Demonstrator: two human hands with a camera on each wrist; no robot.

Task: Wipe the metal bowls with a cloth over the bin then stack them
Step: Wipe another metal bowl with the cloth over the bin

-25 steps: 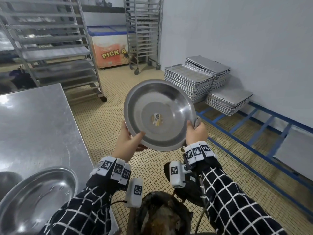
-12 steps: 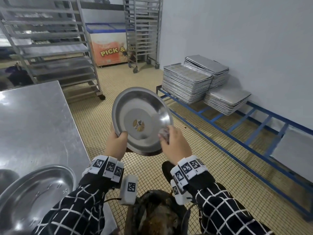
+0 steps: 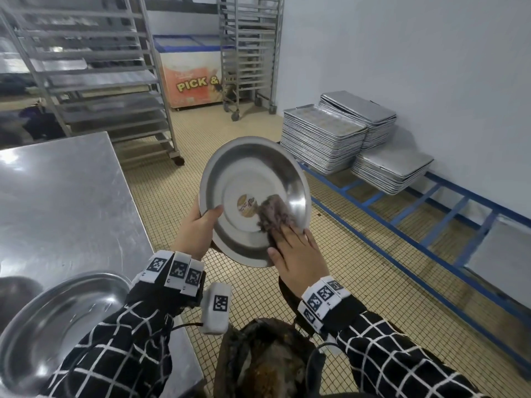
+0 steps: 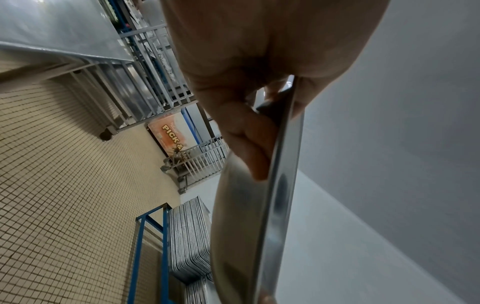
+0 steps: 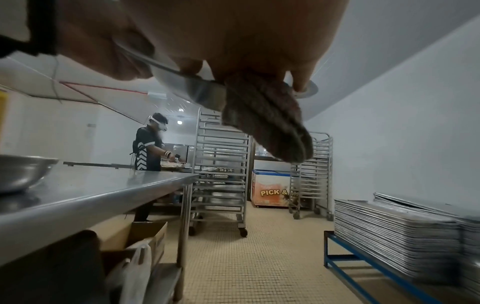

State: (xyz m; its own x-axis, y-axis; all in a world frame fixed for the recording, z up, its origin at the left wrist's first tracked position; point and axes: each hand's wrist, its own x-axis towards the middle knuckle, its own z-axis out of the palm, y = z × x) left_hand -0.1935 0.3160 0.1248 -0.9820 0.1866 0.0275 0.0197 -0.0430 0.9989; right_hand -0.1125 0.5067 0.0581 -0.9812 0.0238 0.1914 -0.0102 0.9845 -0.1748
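I hold a shallow metal bowl (image 3: 253,173) tilted up toward me, with a round sticker at its centre. My left hand (image 3: 205,221) grips its left rim, thumb inside and fingers behind; in the left wrist view the rim (image 4: 283,185) runs edge-on past those fingers (image 4: 249,144). My right hand (image 3: 290,235) lies with straight fingers on a dark grey-brown cloth (image 3: 274,214) and presses it against the bowl's inner right side. The right wrist view shows the folded cloth (image 5: 270,117) sticking out under the palm. A dark bin (image 3: 267,360) stands below the bowl.
A second metal bowl (image 3: 57,326) rests on the steel table (image 3: 57,196) at my left. Stacks of baking trays (image 3: 321,136) sit on a low blue frame (image 3: 402,239) along the right wall. Wheeled racks and a freezer stand behind. Another person (image 5: 148,150) works far off.
The bowl has turned and shifted left. My right hand has left the right rim and come inside the bowl, where the cloth is spread against the metal.
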